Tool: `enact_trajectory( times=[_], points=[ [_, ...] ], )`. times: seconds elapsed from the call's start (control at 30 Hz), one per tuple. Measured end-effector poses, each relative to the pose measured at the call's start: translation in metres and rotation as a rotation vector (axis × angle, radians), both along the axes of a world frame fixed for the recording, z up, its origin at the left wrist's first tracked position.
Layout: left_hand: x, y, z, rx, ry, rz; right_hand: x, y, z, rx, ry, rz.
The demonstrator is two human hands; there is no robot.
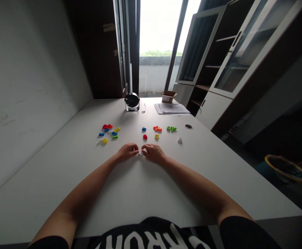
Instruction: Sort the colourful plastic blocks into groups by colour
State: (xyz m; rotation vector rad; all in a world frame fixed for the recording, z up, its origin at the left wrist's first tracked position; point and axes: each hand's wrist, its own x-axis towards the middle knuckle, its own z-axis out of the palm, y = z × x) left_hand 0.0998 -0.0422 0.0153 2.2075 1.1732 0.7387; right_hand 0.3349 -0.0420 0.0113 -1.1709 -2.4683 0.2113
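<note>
While the white bench (62, 166) ran out to a window and glass-door cabinets (218, 58), my left hand (127, 151) and right hand (153, 152) met fingertip to fingertip, each grip pinched on a tiny white piece (140, 152), too small to identify, just short of the coloured pieces (109, 132).

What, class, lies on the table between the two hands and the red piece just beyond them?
Nothing visible. The left hand and right hand meet around a small white piece; bare table separates them from the red piece.
</note>
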Motion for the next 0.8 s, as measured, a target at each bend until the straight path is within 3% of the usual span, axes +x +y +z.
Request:
enact_trajectory(
  times=[0.8],
  points=[
    [0.000, -0.001, 0.004, 0.014, 0.012, -0.016, 0.003, 0.006, -0.015, 0.100, 0.074, 0.044]
  ],
)
